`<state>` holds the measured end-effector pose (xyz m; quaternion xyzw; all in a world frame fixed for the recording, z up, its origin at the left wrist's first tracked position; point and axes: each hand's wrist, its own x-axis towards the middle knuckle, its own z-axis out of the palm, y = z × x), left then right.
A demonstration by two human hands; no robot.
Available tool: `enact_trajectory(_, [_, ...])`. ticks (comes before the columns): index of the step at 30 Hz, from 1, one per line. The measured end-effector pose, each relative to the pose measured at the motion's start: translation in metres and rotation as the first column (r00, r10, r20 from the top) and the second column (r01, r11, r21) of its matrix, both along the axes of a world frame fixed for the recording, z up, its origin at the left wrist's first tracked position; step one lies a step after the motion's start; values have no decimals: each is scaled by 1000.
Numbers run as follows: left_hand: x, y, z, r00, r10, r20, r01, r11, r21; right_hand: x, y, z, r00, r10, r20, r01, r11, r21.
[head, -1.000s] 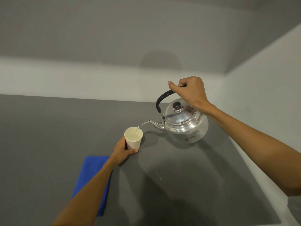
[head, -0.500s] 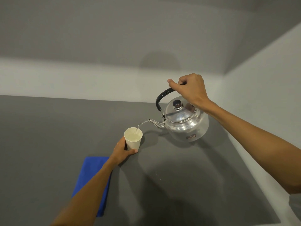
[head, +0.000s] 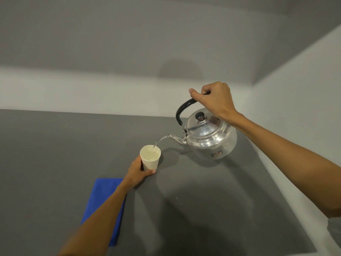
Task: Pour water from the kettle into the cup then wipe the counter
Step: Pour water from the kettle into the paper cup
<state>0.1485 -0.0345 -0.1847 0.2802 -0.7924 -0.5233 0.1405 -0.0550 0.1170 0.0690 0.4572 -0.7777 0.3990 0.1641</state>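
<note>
A shiny metal kettle (head: 210, 139) with a black handle hangs tilted above the grey counter (head: 55, 154), its spout pointing left. My right hand (head: 215, 100) grips the handle from above. A thin stream of water runs from the spout into a white paper cup (head: 150, 158), which stands on the counter and holds water nearly to the rim. My left hand (head: 137, 171) wraps around the cup's lower part from the near side. A folded blue cloth (head: 103, 204) lies on the counter, partly under my left forearm.
Light walls close the counter off at the back and on the right (head: 295, 126). A few small water drops (head: 177, 197) lie on the counter in front of the cup.
The kettle has risen slightly and moved a little to the right while water keeps running. The cup has filled further. My left hand stays on the cup.
</note>
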Motion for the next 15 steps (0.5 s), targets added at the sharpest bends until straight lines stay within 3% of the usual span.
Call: enact_trajectory(15, [-1,0,1,1000,4,9,-4,1000,0,-1,1,12,1000,7,-26,-8,1000,-19])
